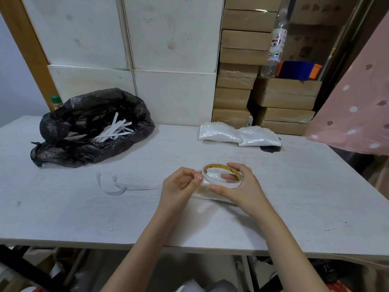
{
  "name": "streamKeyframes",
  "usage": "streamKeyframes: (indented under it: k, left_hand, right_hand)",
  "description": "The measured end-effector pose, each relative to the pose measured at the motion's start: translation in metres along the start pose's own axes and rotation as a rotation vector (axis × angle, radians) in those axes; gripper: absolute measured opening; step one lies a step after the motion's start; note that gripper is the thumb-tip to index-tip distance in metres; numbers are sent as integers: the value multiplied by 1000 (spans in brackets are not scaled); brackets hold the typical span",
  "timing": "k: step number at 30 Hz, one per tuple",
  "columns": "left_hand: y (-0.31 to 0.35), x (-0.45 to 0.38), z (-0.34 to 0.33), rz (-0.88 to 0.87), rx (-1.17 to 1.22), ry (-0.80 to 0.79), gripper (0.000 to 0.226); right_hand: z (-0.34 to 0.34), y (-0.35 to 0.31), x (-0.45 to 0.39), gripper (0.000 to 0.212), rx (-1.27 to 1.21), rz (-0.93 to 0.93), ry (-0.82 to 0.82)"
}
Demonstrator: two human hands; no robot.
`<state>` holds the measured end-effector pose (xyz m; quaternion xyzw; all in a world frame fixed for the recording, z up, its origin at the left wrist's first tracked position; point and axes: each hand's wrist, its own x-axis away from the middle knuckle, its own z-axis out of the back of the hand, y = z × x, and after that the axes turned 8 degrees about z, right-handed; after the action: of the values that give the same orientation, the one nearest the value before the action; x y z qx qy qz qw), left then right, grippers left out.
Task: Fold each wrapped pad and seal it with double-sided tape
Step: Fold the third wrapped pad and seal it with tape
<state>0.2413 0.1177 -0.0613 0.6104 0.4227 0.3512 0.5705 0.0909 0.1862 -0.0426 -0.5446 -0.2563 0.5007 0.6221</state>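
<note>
Cramped storage corner: white table (273, 186) pushed against stacked white boxes (126, 39) and brown cartons (242, 60), pink spotted cloth (353, 102) hanging at right.

Right hand (242, 188) holds the double-sided tape roll (223, 174) just above the table, fingers curled through the yellow core and thumb along the outer face, so the roll can turn while being steadied. Left hand (181, 182) has fingertips pinched narrow at the roll's left edge; looks like it is picking at or pulling the free end. Can't tell whether any tape is actually lifted.

Wrapped pad (207, 193) lies flat right under the hands, mostly hidden by them. Sensible spot: tape comes off the roll straight onto it. Can't tell whether it's folded.

Two more wrapped pads (240, 134) sit side by side, touching, at the far edge near the cartons. Out of the work zone; whether done or waiting, can't tell.

Black plastic bag (90, 127) at far left lies open with white liner strips (113, 131) inside, so it serves as the scrap bin. A couple of loose strips (124, 187) lie on the table left of the hands, not binned yet.

Judgement: step in hand is drawing tape for the pad below. Main risk is the end sticking to fingers.
</note>
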Motion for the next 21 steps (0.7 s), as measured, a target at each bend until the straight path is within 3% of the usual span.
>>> streamKeyframes:
  k: [2, 6, 14, 21]
  left_hand:
    - [1, 0, 0, 8, -4, -11, 2]
    - [7, -4, 10, 72, -51, -55, 11]
    - [15, -18, 14, 200, -82, -9, 9]
    - [-2, -23, 16, 254, -144, 89, 14]
  right_hand:
    - [0, 2, 2, 84, -97, -30, 39]
    - [-1, 7, 2, 77, -203, -32, 198]
    - [-23, 18, -3, 82, -325, 7, 402]
    - [-36, 21, -7, 83, -22, 5, 496]
